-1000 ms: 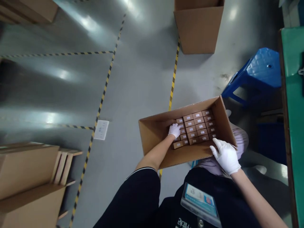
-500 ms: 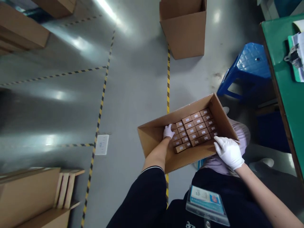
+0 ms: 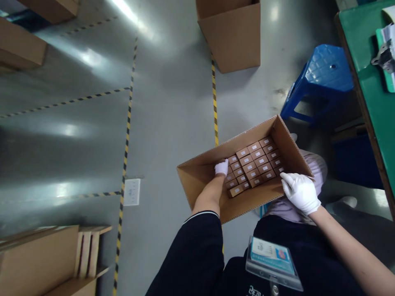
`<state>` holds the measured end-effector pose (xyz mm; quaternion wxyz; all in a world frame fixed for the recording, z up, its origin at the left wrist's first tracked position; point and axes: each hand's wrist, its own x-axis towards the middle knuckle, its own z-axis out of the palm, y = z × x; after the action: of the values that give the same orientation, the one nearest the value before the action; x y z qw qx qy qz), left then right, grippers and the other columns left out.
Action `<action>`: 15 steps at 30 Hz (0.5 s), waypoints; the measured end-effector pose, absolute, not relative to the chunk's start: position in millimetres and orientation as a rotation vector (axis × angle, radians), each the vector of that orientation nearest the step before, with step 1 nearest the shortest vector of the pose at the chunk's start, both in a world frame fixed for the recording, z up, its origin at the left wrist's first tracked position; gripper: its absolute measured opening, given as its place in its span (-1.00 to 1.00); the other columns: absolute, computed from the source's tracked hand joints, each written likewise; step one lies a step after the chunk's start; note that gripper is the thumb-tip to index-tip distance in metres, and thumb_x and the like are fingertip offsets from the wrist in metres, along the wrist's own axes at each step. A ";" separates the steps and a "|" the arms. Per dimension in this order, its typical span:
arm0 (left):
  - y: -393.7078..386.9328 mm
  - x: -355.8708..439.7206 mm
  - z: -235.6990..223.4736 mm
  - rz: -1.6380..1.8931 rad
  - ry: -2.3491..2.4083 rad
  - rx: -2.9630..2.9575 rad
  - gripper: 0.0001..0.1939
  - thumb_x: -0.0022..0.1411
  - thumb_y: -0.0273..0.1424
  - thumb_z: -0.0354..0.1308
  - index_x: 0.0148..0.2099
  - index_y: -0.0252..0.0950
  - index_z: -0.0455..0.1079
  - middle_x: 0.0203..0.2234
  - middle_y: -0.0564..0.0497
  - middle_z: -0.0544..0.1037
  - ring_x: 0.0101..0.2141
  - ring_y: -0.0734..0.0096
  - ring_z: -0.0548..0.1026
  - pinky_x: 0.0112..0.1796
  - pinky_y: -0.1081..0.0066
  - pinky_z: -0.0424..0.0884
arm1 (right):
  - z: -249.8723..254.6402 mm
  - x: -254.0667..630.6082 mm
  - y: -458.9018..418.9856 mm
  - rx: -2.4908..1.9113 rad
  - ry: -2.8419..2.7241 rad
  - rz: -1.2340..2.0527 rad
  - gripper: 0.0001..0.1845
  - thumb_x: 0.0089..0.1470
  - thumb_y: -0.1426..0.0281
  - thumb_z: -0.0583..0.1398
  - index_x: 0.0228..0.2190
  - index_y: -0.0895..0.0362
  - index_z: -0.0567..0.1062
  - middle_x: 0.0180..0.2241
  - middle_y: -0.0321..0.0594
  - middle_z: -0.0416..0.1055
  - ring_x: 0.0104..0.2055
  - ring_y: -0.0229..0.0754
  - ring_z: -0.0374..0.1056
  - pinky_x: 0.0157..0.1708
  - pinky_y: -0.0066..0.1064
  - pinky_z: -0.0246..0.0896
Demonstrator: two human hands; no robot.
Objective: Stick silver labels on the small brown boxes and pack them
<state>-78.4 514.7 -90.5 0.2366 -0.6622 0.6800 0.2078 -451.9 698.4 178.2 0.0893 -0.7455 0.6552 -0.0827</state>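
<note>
A deep open cardboard carton (image 3: 247, 205) sits tilted in front of my body. Inside it, several small brown boxes (image 3: 249, 167) with white labels stand in tight rows toward the right, and those nearer the left sit slightly lower. My left hand (image 3: 221, 167), in a white glove, reaches into the carton with its fingers curled over a small box at the left end of the rows; the fingertips are partly hidden. My right hand (image 3: 300, 192), gloved too, grips the carton's near right rim by the corner.
Another open carton (image 3: 233, 41) stands on the floor ahead. To the right are a blue plastic stool (image 3: 328, 68) and a green table (image 3: 365, 61) with a clipboard (image 3: 385, 57). Cardboard and wooden pieces (image 3: 88, 255) lie lower left. Yellow-black tape (image 3: 215, 107) marks the floor.
My left hand has shifted slightly right over the small boxes. My right hand keeps its grip on the carton's rim. The view has moved a little.
</note>
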 end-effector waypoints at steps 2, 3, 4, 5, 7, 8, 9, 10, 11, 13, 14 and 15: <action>514.6 -84.6 -91.4 0.552 1.859 -1.793 -0.56 0.41 -0.22 0.23 0.23 -0.30 0.37 0.07 -0.17 0.49 -0.02 0.15 0.54 -0.02 0.05 0.55 | 179.2 -451.3 698.7 -2.217 1.957 -0.237 -0.66 0.39 0.36 0.05 -0.03 0.16 0.59 -0.25 -0.10 0.63 -0.33 -0.12 0.44 -0.24 -0.27 0.13; 514.9 -86.8 -91.5 0.546 1.859 -1.782 -0.56 0.41 -0.22 0.22 0.23 -0.30 0.37 0.07 -0.17 0.50 -0.02 0.15 0.54 -0.02 0.06 0.56 | 179.6 -450.9 698.8 -2.219 1.959 -0.231 -0.66 0.39 0.37 0.04 -0.04 0.15 0.59 -0.26 -0.11 0.63 -0.33 -0.12 0.44 -0.24 -0.27 0.13; 515.2 -88.1 -91.3 0.543 1.860 -1.767 -0.56 0.41 -0.21 0.22 0.23 -0.30 0.37 0.07 -0.17 0.50 -0.03 0.15 0.54 -0.02 0.06 0.56 | 180.0 -450.5 698.7 -2.220 1.960 -0.225 -0.66 0.39 0.37 0.04 -0.04 0.15 0.59 -0.27 -0.12 0.63 -0.33 -0.12 0.44 -0.25 -0.27 0.12; 515.1 -88.5 -90.9 0.542 1.863 -1.749 -0.56 0.41 -0.21 0.23 0.23 -0.30 0.37 0.07 -0.17 0.50 -0.02 0.15 0.54 -0.02 0.06 0.56 | 180.4 -450.1 698.6 -2.220 1.962 -0.218 -0.66 0.39 0.37 0.04 -0.04 0.15 0.59 -0.27 -0.12 0.62 -0.34 -0.12 0.43 -0.25 -0.27 0.11; 514.1 -87.6 -89.5 0.550 1.868 -1.706 -0.56 0.41 -0.22 0.23 0.23 -0.30 0.37 0.08 -0.17 0.49 -0.01 0.13 0.54 -0.01 0.04 0.55 | 180.8 -449.3 698.1 -2.215 1.961 -0.210 -0.66 0.39 0.39 0.04 -0.04 0.15 0.59 -0.28 -0.12 0.62 -0.34 -0.12 0.42 -0.25 -0.27 0.08; 513.4 -86.9 -88.7 0.557 1.869 -1.682 -0.56 0.41 -0.22 0.24 0.23 -0.30 0.37 0.08 -0.18 0.49 0.00 0.12 0.53 -0.01 0.04 0.55 | 180.8 -448.8 697.7 -2.211 1.956 -0.210 -0.66 0.38 0.40 0.05 -0.04 0.15 0.59 -0.28 -0.13 0.62 -0.34 -0.12 0.41 -0.25 -0.27 0.07; 513.0 -86.6 -87.9 0.565 1.868 -1.659 -0.55 0.40 -0.22 0.24 0.23 -0.31 0.38 0.09 -0.18 0.49 0.01 0.12 0.53 0.00 0.04 0.55 | 180.7 -448.4 697.4 -2.207 1.949 -0.213 -0.67 0.37 0.42 0.05 -0.04 0.16 0.59 -0.29 -0.13 0.61 -0.34 -0.12 0.41 -0.26 -0.27 0.05; 513.0 -86.9 -87.3 0.573 1.867 -1.638 -0.55 0.40 -0.22 0.25 0.22 -0.32 0.38 0.09 -0.19 0.48 0.01 0.11 0.53 0.00 0.04 0.54 | 180.3 -448.1 697.0 -2.202 1.941 -0.217 -0.67 0.36 0.43 0.05 -0.04 0.16 0.59 -0.30 -0.14 0.61 -0.35 -0.12 0.40 -0.27 -0.27 0.04; 513.5 -88.1 -86.7 0.579 1.864 -1.620 -0.55 0.39 -0.22 0.25 0.21 -0.32 0.38 0.10 -0.19 0.48 0.02 0.11 0.53 0.00 0.04 0.54 | 179.8 -447.7 696.8 -2.197 1.936 -0.223 -0.67 0.35 0.43 0.06 -0.04 0.16 0.59 -0.31 -0.14 0.61 -0.35 -0.11 0.40 -0.28 -0.27 0.03; 516.0 -94.1 -86.3 0.588 1.862 -1.594 -0.56 0.39 -0.22 0.26 0.21 -0.32 0.39 0.10 -0.19 0.48 0.02 0.11 0.52 0.00 0.04 0.55 | 178.5 -447.2 696.8 -2.186 1.937 -0.236 -0.68 0.34 0.43 0.07 -0.04 0.17 0.58 -0.32 -0.14 0.60 -0.37 -0.11 0.38 -0.29 -0.26 0.01; 517.6 -99.1 -86.5 0.592 1.864 -1.585 -0.56 0.39 -0.22 0.26 0.20 -0.32 0.39 0.09 -0.19 0.48 0.02 0.10 0.52 -0.01 0.04 0.55 | 177.8 -447.1 697.1 -2.183 1.940 -0.243 -0.68 0.34 0.43 0.07 -0.05 0.17 0.58 -0.32 -0.13 0.60 -0.37 -0.11 0.38 -0.29 -0.26 0.00; 519.3 -105.2 -87.0 0.597 1.869 -1.575 -0.57 0.38 -0.23 0.27 0.20 -0.31 0.39 0.09 -0.19 0.49 0.01 0.10 0.53 -0.02 0.04 0.55 | 177.2 -447.0 697.7 -2.183 1.944 -0.250 -0.69 0.34 0.43 0.07 -0.06 0.18 0.58 -0.32 -0.13 0.60 -0.37 -0.12 0.37 -0.29 -0.26 0.00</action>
<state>-105.2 519.3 -87.0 0.3076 -0.5957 0.7069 0.2256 -447.0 697.7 177.2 0.1038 -0.7402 0.6589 -0.0847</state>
